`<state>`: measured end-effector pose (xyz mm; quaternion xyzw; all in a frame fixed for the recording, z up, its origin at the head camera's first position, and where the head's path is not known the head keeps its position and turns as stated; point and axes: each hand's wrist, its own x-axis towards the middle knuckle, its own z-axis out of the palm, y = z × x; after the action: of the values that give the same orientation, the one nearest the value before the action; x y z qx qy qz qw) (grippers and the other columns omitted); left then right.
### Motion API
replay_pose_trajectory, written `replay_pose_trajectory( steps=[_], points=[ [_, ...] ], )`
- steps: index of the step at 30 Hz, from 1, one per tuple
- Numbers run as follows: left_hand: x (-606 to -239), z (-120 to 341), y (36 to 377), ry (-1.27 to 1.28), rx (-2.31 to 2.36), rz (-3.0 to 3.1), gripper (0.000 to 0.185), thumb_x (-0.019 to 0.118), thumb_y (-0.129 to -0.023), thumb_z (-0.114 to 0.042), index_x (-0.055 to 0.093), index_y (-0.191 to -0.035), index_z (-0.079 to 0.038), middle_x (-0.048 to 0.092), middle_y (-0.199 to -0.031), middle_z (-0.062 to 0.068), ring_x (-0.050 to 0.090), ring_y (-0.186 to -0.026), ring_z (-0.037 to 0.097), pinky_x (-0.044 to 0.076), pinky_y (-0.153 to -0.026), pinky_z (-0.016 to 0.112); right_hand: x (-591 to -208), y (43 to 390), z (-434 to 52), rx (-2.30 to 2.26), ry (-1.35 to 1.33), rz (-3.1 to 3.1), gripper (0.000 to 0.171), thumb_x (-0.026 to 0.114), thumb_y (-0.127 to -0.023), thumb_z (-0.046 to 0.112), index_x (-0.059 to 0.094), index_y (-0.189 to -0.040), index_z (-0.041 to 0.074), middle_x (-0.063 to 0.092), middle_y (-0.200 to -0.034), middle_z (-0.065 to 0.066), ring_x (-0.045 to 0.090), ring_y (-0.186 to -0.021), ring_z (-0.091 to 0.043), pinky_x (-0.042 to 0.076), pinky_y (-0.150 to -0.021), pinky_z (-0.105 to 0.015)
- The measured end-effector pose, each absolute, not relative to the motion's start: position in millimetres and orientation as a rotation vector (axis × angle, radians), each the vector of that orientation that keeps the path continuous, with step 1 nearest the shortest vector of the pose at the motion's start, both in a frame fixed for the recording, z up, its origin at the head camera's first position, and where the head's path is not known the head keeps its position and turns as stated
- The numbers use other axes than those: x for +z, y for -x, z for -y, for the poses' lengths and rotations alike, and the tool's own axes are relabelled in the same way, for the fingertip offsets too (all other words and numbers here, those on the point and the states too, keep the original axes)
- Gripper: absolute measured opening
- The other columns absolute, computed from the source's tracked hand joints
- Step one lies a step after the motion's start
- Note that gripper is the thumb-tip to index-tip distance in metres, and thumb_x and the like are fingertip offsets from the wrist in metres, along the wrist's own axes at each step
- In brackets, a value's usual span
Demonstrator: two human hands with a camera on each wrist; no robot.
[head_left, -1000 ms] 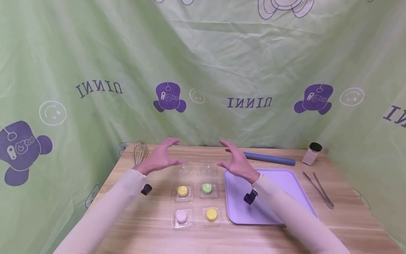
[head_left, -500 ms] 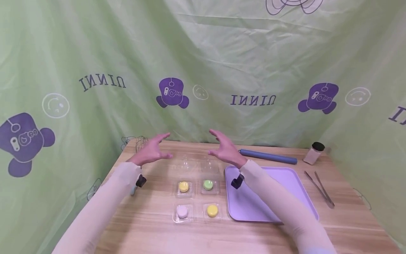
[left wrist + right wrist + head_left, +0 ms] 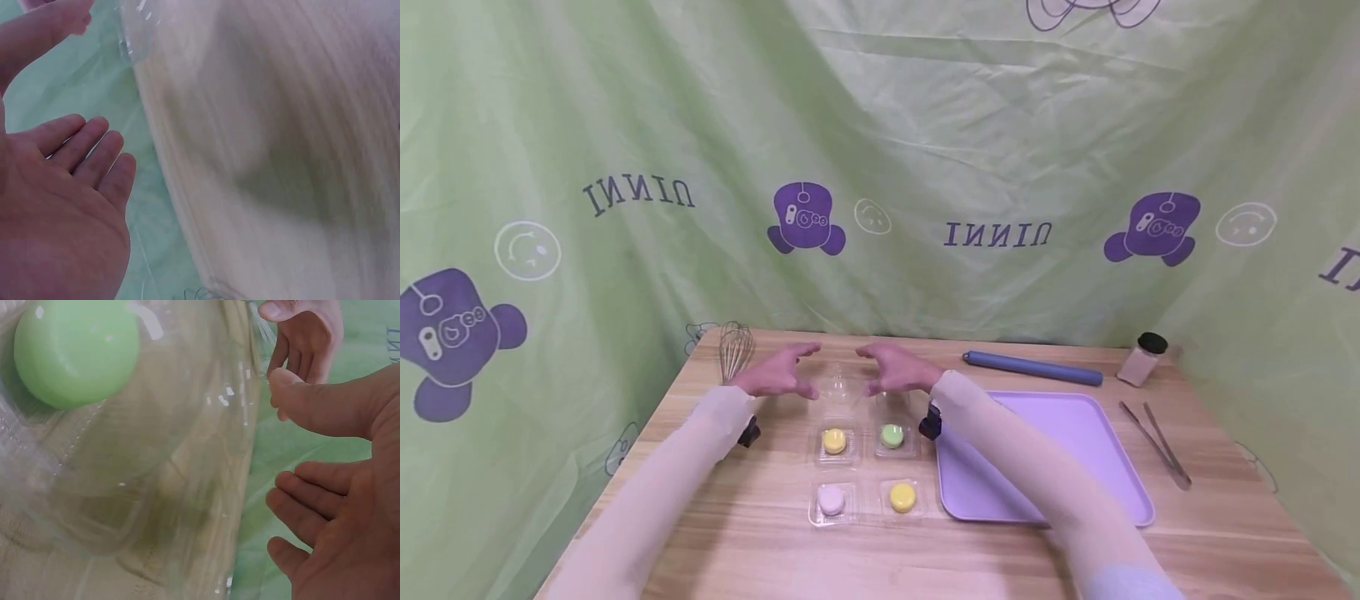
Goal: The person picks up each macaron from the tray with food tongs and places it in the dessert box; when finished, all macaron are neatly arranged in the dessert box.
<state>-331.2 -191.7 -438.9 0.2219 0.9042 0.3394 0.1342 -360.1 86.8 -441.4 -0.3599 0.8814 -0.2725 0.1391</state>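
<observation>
Both the left hand (image 3: pixel 775 379) and right hand (image 3: pixel 898 371) hover spread beside the clear lid (image 3: pixel 842 387), likely flimsy, light, slippery, best pinched at its edges.

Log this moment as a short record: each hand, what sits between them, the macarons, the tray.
left hand: open, holds nothing
right hand: open, holds nothing
between hands: clear lid, no contact visible
macarons: yellow, green, pink, yellow, each in a clear box
purple tray: right of the boxes
</observation>
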Motion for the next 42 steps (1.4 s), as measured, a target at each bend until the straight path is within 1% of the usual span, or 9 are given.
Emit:
replay_pose_trajectory(
  steps=[2, 5, 10, 15, 23, 32, 36, 39, 42],
  points=[
    [-441.3, 187.8, 331.2, -0.632, 0.983, -2.602, 0.104, 0.083, -0.077, -0.022, 0.023, -0.158, 0.002, 0.025, -0.166, 0.024, 0.029, -0.150, 0.050, 0.026, -0.123, 0.064, -444.0, 360.8, -85.3, -0.784, 1.039, -2.508, 0.085, 0.079, -0.084, 0.015, 0.035, -0.153, -0.004, 0.041, -0.159, -0.022, 0.041, -0.147, -0.040, 0.033, -0.125, -0.051],
    [-446.6, 182.5, 332.8, -0.640, 0.957, -2.605, 0.103, 0.084, -0.076, -0.020, 0.025, -0.157, 0.004, 0.028, -0.165, 0.024, 0.031, -0.150, 0.048, 0.027, -0.124, 0.062, -447.8, 361.1, -83.4, -0.767, 1.024, -2.476, 0.085, 0.079, -0.083, 0.014, 0.035, -0.154, -0.004, 0.041, -0.159, -0.022, 0.041, -0.147, -0.040, 0.033, -0.125, -0.051],
    [-453.7, 176.6, 334.8, -0.685, 0.928, -2.624, 0.101, 0.084, -0.077, -0.020, 0.027, -0.156, 0.006, 0.031, -0.163, 0.025, 0.033, -0.150, 0.045, 0.026, -0.126, 0.058, -452.9, 359.7, -79.2, -0.705, 0.999, -2.505, 0.085, 0.080, -0.082, 0.015, 0.037, -0.153, 0.000, 0.043, -0.158, -0.020, 0.041, -0.147, -0.038, 0.032, -0.126, -0.050],
    [-457.8, 172.7, 337.5, -0.677, 0.937, -2.617, 0.101, 0.085, -0.076, -0.021, 0.029, -0.155, 0.006, 0.031, -0.163, 0.024, 0.032, -0.151, 0.043, 0.026, -0.127, 0.056, -454.8, 356.7, -76.3, -0.686, 1.015, -2.520, 0.084, 0.080, -0.082, 0.015, 0.038, -0.152, -0.002, 0.044, -0.157, -0.021, 0.042, -0.146, -0.039, 0.032, -0.126, -0.052],
    [-461.7, 170.1, 341.4, -0.705, 0.965, -2.627, 0.098, 0.086, -0.076, -0.022, 0.033, -0.154, 0.006, 0.037, -0.160, 0.025, 0.037, -0.148, 0.044, 0.029, -0.125, 0.057, -454.4, 354.2, -73.8, -0.708, 0.981, -2.506, 0.083, 0.080, -0.082, 0.014, 0.039, -0.152, -0.002, 0.046, -0.156, -0.021, 0.044, -0.145, -0.038, 0.033, -0.125, -0.052],
    [-470.8, 164.4, 343.0, -0.688, 0.983, -2.648, 0.096, 0.088, -0.075, -0.028, 0.040, -0.151, 0.005, 0.045, -0.156, 0.024, 0.046, -0.143, 0.041, 0.036, -0.122, 0.054, -454.4, 352.7, -71.3, -0.702, 1.001, -2.518, 0.083, 0.081, -0.083, 0.018, 0.039, -0.151, -0.003, 0.046, -0.155, -0.022, 0.045, -0.144, -0.037, 0.035, -0.124, -0.051],
    [-473.7, 163.1, 342.3, -0.640, 1.040, -2.648, 0.096, 0.087, -0.077, -0.037, 0.041, -0.151, 0.003, 0.047, -0.155, 0.022, 0.046, -0.143, 0.039, 0.037, -0.122, 0.053, -453.4, 352.1, -72.5, -0.718, 0.999, -2.533, 0.083, 0.081, -0.083, 0.020, 0.039, -0.151, -0.003, 0.046, -0.155, -0.022, 0.044, -0.145, -0.038, 0.035, -0.124, -0.052],
    [-473.9, 161.6, 341.7, -0.588, 1.103, -2.640, 0.095, 0.086, -0.077, -0.043, 0.043, -0.150, 0.000, 0.050, -0.153, 0.020, 0.049, -0.141, 0.038, 0.040, -0.120, 0.053, -453.3, 351.7, -73.8, -0.770, 1.004, -2.533, 0.086, 0.082, -0.082, 0.018, 0.037, -0.152, -0.003, 0.044, -0.156, -0.023, 0.044, -0.145, -0.039, 0.035, -0.124, -0.053],
    [-473.5, 160.1, 341.8, -0.568, 1.139, -2.650, 0.096, 0.085, -0.077, -0.048, 0.043, -0.150, -0.002, 0.053, -0.151, 0.018, 0.052, -0.139, 0.036, 0.044, -0.118, 0.052, -453.6, 351.6, -75.1, -0.875, 0.995, -2.524, 0.085, 0.082, -0.082, 0.013, 0.037, -0.152, -0.003, 0.045, -0.155, -0.024, 0.045, -0.143, -0.041, 0.038, -0.121, -0.054]
  ],
)
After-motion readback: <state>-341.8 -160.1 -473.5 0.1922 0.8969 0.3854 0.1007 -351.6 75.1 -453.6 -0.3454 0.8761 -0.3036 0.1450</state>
